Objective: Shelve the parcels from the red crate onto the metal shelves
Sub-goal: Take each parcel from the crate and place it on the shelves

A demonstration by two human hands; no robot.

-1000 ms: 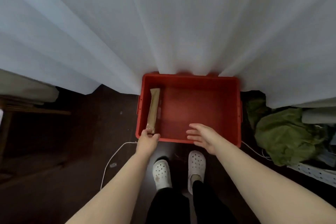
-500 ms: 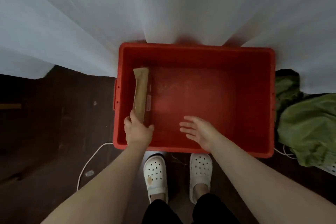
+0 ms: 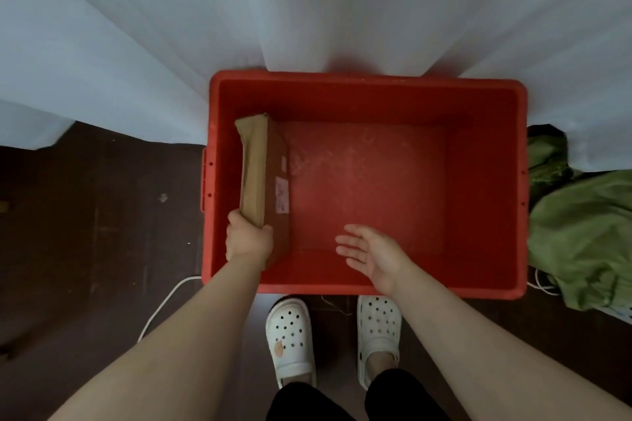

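We grip the last parcel (image 3: 265,174) in our left hand (image 3: 249,238); our right hand (image 3: 371,251) hovers open. The crate (image 3: 485,181) looks otherwise bare; shelving it remains.

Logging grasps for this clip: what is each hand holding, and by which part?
The left hand grips the brown parcel by its near end. The right hand is open, holding nothing.

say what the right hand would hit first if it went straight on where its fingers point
Probably the brown parcel, near the end the left hand grips. The open right hand points leftward inside the red crate with nothing between them, though depth is unclear.
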